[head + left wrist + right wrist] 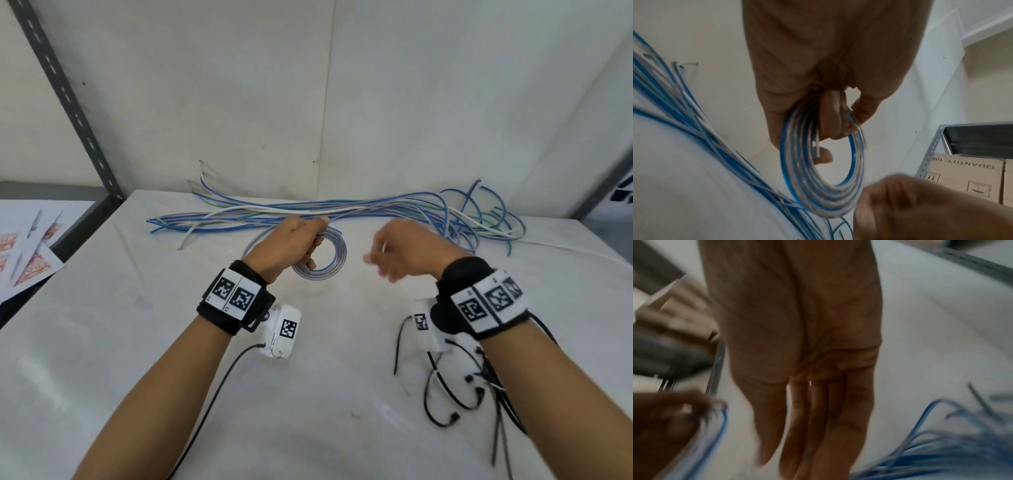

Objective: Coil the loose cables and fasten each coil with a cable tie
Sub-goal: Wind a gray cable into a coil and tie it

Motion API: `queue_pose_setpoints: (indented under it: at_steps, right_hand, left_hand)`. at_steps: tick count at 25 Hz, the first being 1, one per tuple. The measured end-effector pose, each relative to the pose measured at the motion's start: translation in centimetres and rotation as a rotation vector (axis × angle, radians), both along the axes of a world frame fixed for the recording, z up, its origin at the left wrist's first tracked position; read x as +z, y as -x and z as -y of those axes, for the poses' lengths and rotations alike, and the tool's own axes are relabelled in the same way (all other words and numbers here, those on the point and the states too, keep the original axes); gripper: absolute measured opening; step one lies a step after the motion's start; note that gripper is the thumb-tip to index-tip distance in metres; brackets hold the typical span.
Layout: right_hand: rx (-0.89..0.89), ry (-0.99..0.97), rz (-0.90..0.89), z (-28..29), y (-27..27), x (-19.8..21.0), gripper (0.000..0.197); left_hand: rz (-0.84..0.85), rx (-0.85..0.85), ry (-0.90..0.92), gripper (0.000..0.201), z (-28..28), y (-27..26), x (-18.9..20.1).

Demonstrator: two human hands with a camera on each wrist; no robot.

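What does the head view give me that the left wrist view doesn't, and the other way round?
Only the head view shows the black cable ties lying near the table's front right, under the right forearm, and the printed sheets at far left. Only the left wrist view shows the cardboard boxes on a metal shelf, and the coil's white end beside the fingers. Both show the left hand gripping the coil, the right hand nearby, and the loose cables.

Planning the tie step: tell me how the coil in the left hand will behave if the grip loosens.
The coil would probably spring open: no tie shows, only the left hand grips it. It looks light, hanging from curled fingers. Its loose end could slip out.
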State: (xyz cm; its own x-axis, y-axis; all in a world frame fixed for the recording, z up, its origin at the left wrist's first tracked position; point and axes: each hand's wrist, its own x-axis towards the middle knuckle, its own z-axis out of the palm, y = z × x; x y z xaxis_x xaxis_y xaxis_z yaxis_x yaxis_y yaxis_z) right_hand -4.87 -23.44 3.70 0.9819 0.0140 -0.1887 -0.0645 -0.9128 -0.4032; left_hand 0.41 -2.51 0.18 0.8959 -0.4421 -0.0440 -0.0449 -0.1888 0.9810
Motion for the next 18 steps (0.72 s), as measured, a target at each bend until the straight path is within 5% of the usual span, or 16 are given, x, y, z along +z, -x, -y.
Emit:
queue_pose_setpoints:
  at_steps: [2, 5, 9, 18]
  right_hand:
    - [0.008, 0.391, -0.283, 0.9, 2.0, -1.1, 0.045]
    - [-0.02, 0.418, -0.502, 1.5, 3.9, -2.9, 0.05]
    - [-0.134, 0.198, -0.423, 2.2, 3.2, -3.9, 0.021]
    - [0.014, 0.49, -0.295, -0.5, 2.1, -4.7, 0.025]
  left_hand:
    - [0.0, -0.043, -0.034, 0.043, 0.7, 0.3, -0.7]
    - [0.012, -0.073, -0.055, 0.047, 1.4, 0.9, -1.2]
    - [0.009, -0.065, -0.058, 0.045, 1.2, 0.5, -1.2]
    - [0.02, 0.039, 0.033, 0.046, 0.1, -0.4, -0.6]
